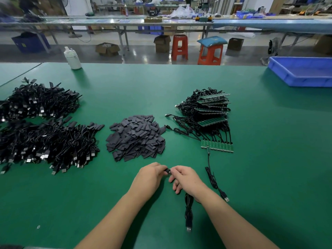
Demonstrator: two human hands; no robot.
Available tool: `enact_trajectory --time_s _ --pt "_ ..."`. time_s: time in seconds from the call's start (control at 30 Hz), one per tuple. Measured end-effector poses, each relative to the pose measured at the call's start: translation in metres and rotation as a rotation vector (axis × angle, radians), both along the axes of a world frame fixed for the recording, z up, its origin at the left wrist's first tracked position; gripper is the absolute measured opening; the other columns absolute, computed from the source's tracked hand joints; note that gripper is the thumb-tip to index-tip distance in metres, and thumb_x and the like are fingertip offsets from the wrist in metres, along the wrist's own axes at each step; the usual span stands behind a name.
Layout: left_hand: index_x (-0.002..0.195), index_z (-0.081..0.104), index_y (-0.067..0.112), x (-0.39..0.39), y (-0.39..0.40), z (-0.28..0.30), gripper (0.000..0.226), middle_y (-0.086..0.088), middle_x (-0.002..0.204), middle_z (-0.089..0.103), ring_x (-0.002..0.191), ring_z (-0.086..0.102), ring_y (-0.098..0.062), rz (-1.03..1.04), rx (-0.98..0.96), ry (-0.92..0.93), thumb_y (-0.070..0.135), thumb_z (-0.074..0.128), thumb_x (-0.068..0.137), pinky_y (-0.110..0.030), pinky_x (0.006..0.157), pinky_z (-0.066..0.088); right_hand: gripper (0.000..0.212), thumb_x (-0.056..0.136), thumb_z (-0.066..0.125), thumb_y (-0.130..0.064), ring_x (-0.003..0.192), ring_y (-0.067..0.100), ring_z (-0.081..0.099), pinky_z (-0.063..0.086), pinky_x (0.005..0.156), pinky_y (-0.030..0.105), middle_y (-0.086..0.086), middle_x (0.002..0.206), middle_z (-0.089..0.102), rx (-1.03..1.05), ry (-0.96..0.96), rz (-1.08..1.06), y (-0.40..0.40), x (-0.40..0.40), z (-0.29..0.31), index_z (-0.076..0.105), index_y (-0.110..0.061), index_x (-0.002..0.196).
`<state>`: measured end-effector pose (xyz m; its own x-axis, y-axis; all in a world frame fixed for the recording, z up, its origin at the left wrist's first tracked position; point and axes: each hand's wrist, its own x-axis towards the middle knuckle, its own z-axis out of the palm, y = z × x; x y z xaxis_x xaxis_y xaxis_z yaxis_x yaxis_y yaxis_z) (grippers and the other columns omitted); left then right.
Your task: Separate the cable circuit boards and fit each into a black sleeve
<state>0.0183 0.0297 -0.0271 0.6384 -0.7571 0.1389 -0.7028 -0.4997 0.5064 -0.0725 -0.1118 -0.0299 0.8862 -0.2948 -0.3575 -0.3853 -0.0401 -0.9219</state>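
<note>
Left hand (150, 174) and right hand (186, 177) meeting low over green counter (260, 177), fingers of both pinching one black sleeve (167, 171); cable (188, 211) trailing beneath right wrist; sleeve pile (135, 137) just beyond.

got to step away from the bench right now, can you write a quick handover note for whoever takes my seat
Left hand pinches a black sleeve; right hand holds the board end at its mouth. That cable trails toward you.
Sleeve pile sits centre. One separated cable waits at the right, below the joined strip of boards. More strips are stacked behind.
Done: sleeved cables heaped at left.
Left: finish this one, then the loose cable, then break apart and sleeve the strips.
</note>
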Motion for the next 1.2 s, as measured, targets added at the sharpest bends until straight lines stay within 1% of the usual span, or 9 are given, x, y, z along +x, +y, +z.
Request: enact_trajectory --time_s 0.33,0.5,0.63,0.8,0.9,0.97,1.07,1.13,1.2 --pt "0.111 0.068 0.021 -0.001 0.001 -0.007 0.019 0.003 0.103 0.063 0.084 0.063 -0.022 -0.049 0.085 -0.064 0.025 0.054 0.098 -0.034 0.073 0.050 0.029 0.106 0.040 -0.011 0.048 0.013 0.056 0.047 0.043 0.024 0.009 0.080 0.064 -0.002 0.022 0.026 0.000 0.000 -0.001 0.060 0.009 0.106" --pt "0.106 0.062 0.019 -0.005 -0.004 -0.007 0.015 0.000 0.101 0.056 0.081 0.060 -0.025 -0.090 0.192 -0.134 0.023 0.051 0.097 -0.029 0.066 0.038 0.028 0.106 0.038 -0.013 0.048 0.014 0.059 0.049 0.045 0.024 0.007 0.086 0.066 -0.054 0.015 0.063 0.000 0.001 -0.003 0.062 -0.002 0.096" --pt "0.108 0.055 0.017 -0.008 -0.008 0.001 0.016 -0.002 0.104 0.051 0.086 0.056 -0.026 -0.130 0.289 -0.182 0.024 0.044 0.099 -0.031 0.068 0.034 0.030 0.107 0.037 -0.013 0.048 0.013 0.060 0.050 0.047 0.024 0.007 0.090 0.065 -0.069 0.022 0.079 0.000 0.001 -0.004 0.061 0.004 0.102" --pt "0.114 0.049 0.013 -0.013 -0.013 0.009 0.018 -0.006 0.109 0.050 0.095 0.055 -0.026 -0.163 0.424 -0.275 0.018 0.042 0.098 -0.032 0.069 0.034 0.031 0.107 0.035 -0.014 0.049 0.012 0.060 0.050 0.048 0.022 0.000 0.080 0.066 -0.091 0.028 0.088 0.000 -0.001 0.000 0.062 0.002 0.104" --pt "0.120 0.047 0.013 -0.010 -0.012 0.004 0.025 -0.006 0.112 0.048 0.099 0.055 -0.026 -0.179 0.406 -0.272 0.012 0.045 0.094 -0.032 0.070 0.038 0.030 0.107 0.036 -0.014 0.046 0.011 0.060 0.050 0.049 0.022 -0.005 0.062 0.067 -0.123 0.037 0.102 -0.001 -0.001 0.002 0.062 -0.005 0.097" --pt "0.135 0.042 0.015 -0.006 -0.009 -0.002 0.043 -0.005 0.128 0.045 0.106 0.055 -0.026 -0.168 0.292 -0.224 0.010 0.048 0.092 -0.032 0.076 0.045 0.028 0.106 0.038 -0.015 0.048 0.014 0.059 0.049 0.050 0.023 -0.003 0.065 0.068 -0.133 0.022 0.072 0.001 -0.001 0.001 0.061 -0.007 0.094" --pt "0.151 0.028 0.021 -0.010 -0.009 -0.003 0.061 0.004 0.146 0.035 0.108 0.057 -0.019 0.060 -0.032 0.024 0.010 0.049 0.094 -0.028 0.087 0.047 0.025 0.105 0.041 -0.017 0.051 0.013 0.056 0.048 0.049 0.024 0.002 0.079 0.066 -0.032 -0.034 -0.062 0.003 0.000 -0.001 0.063 -0.008 0.098" --pt "0.149 0.034 0.021 -0.017 -0.013 -0.001 0.055 0.006 0.137 0.048 0.112 0.056 -0.015 0.255 -0.217 0.275 0.015 0.051 0.097 -0.031 0.099 0.045 0.025 0.105 0.042 -0.018 0.054 0.011 0.056 0.047 0.050 0.024 0.003 0.080 0.064 0.043 -0.049 -0.183 0.001 0.001 0.001 0.065 -0.009 0.102" --pt "0.138 0.051 0.021 -0.025 -0.015 0.001 0.040 0.006 0.119 0.064 0.105 0.062 -0.015 0.301 -0.236 0.545 0.022 0.054 0.098 -0.038 0.100 0.048 0.025 0.105 0.042 -0.018 0.054 0.010 0.053 0.044 0.051 0.025 0.003 0.079 0.062 0.240 -0.093 -0.365 0.000 0.004 0.004 0.066 -0.009 0.104"
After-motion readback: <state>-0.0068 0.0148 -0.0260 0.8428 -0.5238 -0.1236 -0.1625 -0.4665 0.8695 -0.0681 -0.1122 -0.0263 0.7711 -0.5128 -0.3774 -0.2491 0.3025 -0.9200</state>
